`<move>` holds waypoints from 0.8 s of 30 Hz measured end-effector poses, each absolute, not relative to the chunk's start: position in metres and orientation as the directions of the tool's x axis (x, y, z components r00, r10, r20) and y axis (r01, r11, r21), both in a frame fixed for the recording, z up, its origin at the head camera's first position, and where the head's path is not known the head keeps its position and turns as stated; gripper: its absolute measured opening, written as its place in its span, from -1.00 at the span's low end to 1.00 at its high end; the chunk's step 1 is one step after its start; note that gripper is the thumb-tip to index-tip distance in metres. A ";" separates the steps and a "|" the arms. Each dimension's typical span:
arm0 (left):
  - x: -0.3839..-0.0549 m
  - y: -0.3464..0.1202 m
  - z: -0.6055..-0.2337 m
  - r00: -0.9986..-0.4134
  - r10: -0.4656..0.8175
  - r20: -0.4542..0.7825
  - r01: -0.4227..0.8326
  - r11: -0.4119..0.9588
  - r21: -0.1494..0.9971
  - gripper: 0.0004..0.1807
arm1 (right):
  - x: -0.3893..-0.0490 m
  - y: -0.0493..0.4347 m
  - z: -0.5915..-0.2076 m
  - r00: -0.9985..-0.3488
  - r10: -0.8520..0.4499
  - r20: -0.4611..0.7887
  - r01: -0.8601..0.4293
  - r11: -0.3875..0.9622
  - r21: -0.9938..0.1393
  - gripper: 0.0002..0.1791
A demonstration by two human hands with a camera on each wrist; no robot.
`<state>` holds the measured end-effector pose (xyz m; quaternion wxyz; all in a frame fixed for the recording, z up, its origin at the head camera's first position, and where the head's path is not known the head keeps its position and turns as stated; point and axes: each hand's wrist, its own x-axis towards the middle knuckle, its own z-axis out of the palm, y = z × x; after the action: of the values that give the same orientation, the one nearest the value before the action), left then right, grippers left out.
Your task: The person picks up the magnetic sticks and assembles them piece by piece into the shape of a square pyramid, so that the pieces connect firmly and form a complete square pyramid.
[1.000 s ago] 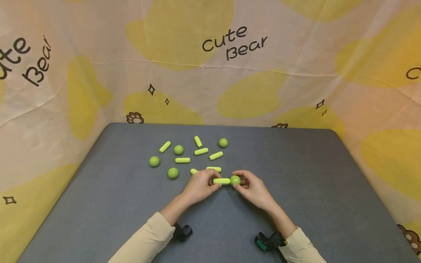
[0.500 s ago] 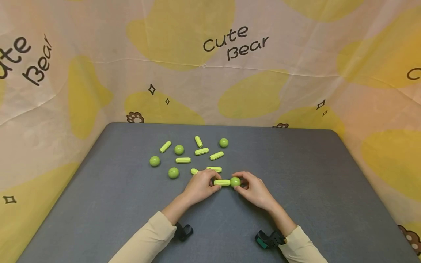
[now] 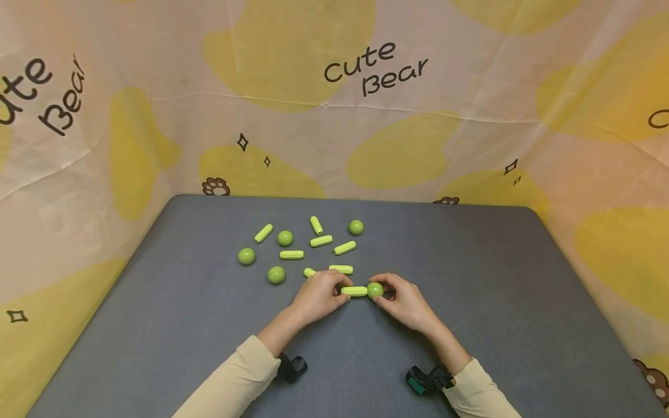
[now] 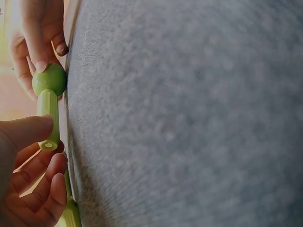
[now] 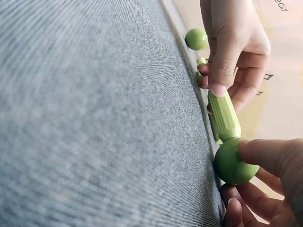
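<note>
A pale yellow-green, ridged, plastic-looking rod (image 3: 355, 291) and a glossy green plastic-looking ball (image 3: 374, 290) meet end to side between the two hands, just above or on the grey tabletop (image 3: 470, 261); which of the two cannot be told. The left hand (image 3: 316, 295) has its grip closed on the rod, thumb on one side and fingers curled on the other, near the outer end. That placing seems meant to leave the inner end bare where it meets the ball. The right hand (image 3: 405, 302) pinches the ball from the far side, so the face toward the rod stays uncovered; the opposed holds probably serve to keep the two pieces in line. Whether the rod is seated in the ball or merely touches it, the pictures do not show.

Beyond the hands, four more green balls (image 3: 276, 275) and seven more pale rods (image 3: 291, 255) lie loosely scattered, one rod partly hidden behind the left hand. They lie well within arm's reach, likely to be handy, and the rods point in various directions, which suggests no deliberate order.
</note>
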<state>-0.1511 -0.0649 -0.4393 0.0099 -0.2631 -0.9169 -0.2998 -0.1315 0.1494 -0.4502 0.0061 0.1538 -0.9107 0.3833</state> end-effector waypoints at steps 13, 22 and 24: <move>-0.149 -0.085 -0.429 -0.886 0.399 0.235 0.458 0.681 0.572 -0.80 | -0.132 0.150 -0.451 -0.955 -0.268 0.126 -0.276 0.652 -0.706 -0.66; -0.152 -0.115 -0.416 -0.885 0.338 0.319 0.465 0.636 0.616 -0.80 | -0.132 0.150 -0.452 -0.954 -0.268 0.135 -0.283 0.653 -0.702 -0.66; -0.153 -0.123 -0.415 -0.885 0.315 0.342 0.464 0.643 0.609 -0.80 | -0.131 0.150 -0.452 -0.954 -0.267 0.135 -0.282 0.651 -0.705 -0.66</move>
<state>-0.1526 -0.1231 -0.4146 0.1026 -0.2163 -0.9005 -0.3630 -0.1313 0.1504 -0.4525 0.0096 0.1512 -0.9084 0.3897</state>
